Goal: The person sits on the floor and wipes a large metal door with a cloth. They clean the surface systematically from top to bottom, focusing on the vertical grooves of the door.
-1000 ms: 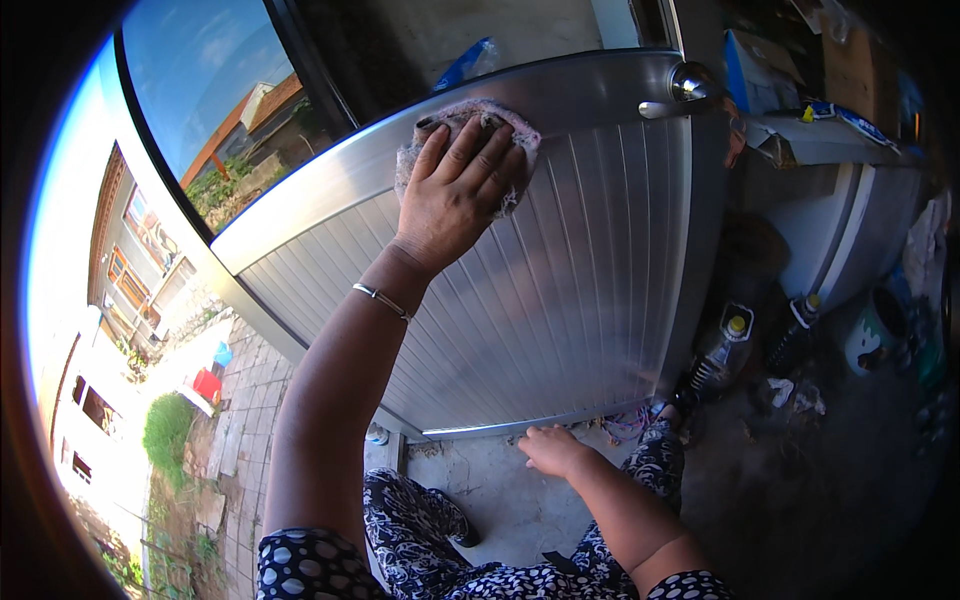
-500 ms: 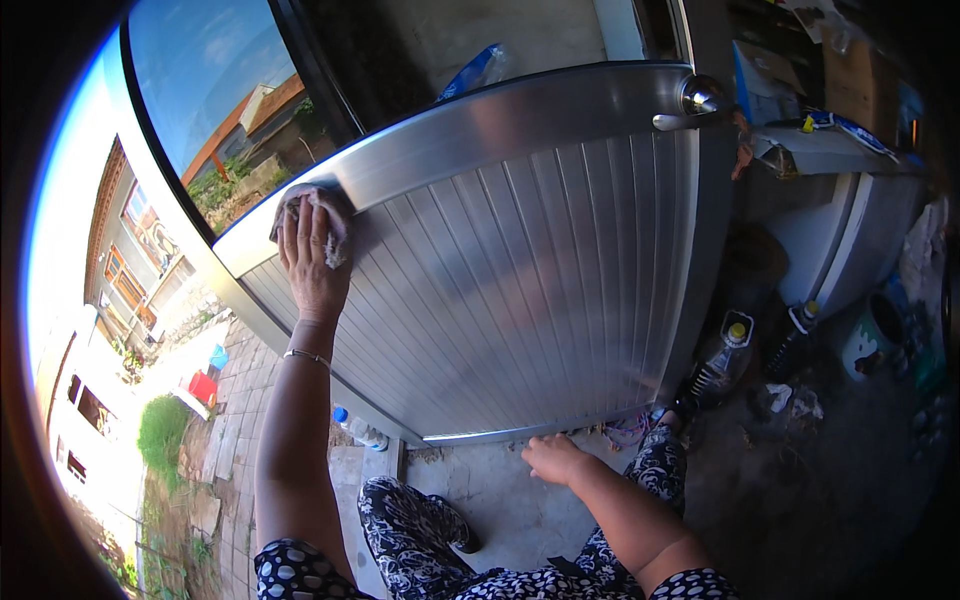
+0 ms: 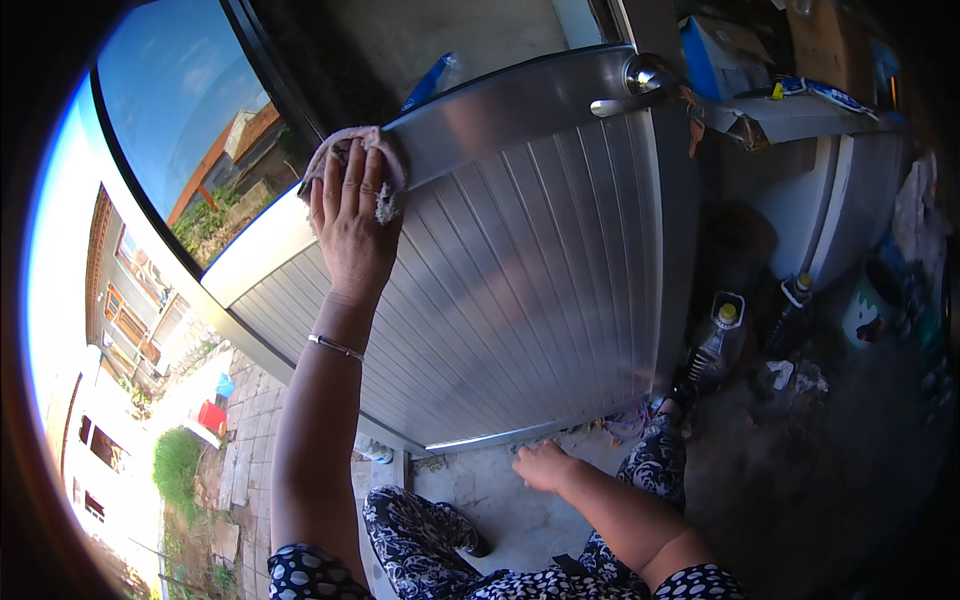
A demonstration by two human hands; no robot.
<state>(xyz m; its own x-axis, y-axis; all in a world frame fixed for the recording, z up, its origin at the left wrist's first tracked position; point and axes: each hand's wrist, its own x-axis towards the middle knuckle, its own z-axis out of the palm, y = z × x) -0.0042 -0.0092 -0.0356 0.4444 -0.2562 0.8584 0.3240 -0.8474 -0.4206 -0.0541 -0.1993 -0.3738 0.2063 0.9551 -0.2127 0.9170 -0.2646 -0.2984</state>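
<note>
My left hand (image 3: 352,215) presses a crumpled pinkish-grey cloth (image 3: 393,162) against the smooth metal rail of a silver door (image 3: 520,280). Its fingers lie over the cloth, pointing up, at the lower edge of the dark glass pane. Below the rail, the door's panel is ribbed with vertical grooves. A lever handle (image 3: 622,104) sits at the rail's right end, away from both hands. My right hand (image 3: 543,466) hangs low near the door's bottom edge, apart from it, with its fingers curled and nothing visible in them.
Plastic bottles with yellow caps (image 3: 718,340) stand on the floor right of the door, near a paint-splashed bucket (image 3: 868,310). Boxes (image 3: 725,55) crowd a shelf above. Outside on the left are brick paving (image 3: 255,420) and a red bucket (image 3: 212,417).
My left hand has slid the cloth rightward and slightly up along the rail. The view has shifted a little to the right. My right hand has hardly moved.
</note>
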